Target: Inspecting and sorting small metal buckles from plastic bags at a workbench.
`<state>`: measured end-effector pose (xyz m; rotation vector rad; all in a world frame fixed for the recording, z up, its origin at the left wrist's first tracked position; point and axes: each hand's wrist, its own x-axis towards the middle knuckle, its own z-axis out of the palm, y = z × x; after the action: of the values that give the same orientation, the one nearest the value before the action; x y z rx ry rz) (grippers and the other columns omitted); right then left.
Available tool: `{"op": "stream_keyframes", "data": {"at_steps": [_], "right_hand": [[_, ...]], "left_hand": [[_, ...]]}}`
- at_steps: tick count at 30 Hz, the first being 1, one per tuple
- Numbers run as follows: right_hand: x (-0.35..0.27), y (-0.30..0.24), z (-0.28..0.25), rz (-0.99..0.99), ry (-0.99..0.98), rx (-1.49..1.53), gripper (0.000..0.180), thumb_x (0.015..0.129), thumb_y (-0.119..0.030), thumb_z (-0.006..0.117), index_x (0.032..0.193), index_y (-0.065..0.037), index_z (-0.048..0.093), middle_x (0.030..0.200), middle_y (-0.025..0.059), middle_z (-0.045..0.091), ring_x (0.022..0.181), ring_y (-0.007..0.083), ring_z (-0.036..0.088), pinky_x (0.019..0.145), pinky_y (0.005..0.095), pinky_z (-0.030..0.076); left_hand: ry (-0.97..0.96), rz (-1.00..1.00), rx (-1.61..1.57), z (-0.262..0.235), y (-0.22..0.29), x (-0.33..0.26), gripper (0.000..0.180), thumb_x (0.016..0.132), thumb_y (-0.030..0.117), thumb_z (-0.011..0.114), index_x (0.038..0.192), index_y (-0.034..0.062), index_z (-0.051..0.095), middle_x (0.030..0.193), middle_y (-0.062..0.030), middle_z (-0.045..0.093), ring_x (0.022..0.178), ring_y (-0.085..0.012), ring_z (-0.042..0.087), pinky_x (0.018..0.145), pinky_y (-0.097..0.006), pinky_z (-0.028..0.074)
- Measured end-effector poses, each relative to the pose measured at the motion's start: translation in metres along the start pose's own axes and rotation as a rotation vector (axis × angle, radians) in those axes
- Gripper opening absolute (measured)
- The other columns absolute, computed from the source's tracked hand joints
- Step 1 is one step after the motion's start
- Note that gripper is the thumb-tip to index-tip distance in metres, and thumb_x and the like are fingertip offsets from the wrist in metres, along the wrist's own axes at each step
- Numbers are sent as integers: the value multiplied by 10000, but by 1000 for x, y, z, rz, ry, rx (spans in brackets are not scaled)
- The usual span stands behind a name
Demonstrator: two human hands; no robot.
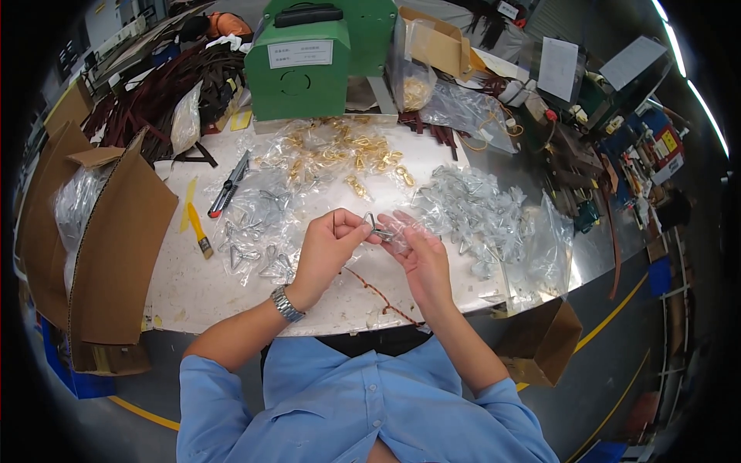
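Head view: we are holding a small silver metal clip (373,226) above the white table (193,285), between both hands, just in front of the chest. We are judging it as light, rigid and slick, small enough to slip, so it is best taken by its wire sides with fingertips. Left hand (328,251) is pinching one end, thumb and forefinger closed on the clip, wrist bent inward, watch (286,304) showing. Right hand (421,258) is closing on the other end together with a thin clear plastic bag (401,231), which looks soft and crinkly. Heaps of bagged silver clips (478,220) are lying just right, gold ones (347,154) further back
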<state>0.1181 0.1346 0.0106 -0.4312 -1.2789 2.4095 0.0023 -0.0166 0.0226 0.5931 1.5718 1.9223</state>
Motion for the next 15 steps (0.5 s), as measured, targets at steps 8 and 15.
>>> {"op": "stream_keyframes", "data": {"at_steps": [8, 15], "right_hand": [[-9, 7, 14, -23, 3, 29, 470, 1113, -125, 521, 1522, 89, 434, 1433, 216, 626, 1267, 260, 661, 1157, 413, 505], [-11, 2, 14, -48, 16, -11, 487, 1114, -161, 555, 1530, 65, 442, 1438, 202, 628, 1278, 221, 638, 1135, 389, 507]], "left_hand": [[21, -84, -106, 2, -8, -2, 119, 1034, 139, 692, 1018, 24, 671, 911, -65, 795, 535, 19, 442, 475, -181, 322], [-134, 27, 229, -4, -13, 2, 301, 1046, 230, 686, 824, 27, 697, 715, 38, 655, 660, 0, 501, 587, -208, 374]]}}
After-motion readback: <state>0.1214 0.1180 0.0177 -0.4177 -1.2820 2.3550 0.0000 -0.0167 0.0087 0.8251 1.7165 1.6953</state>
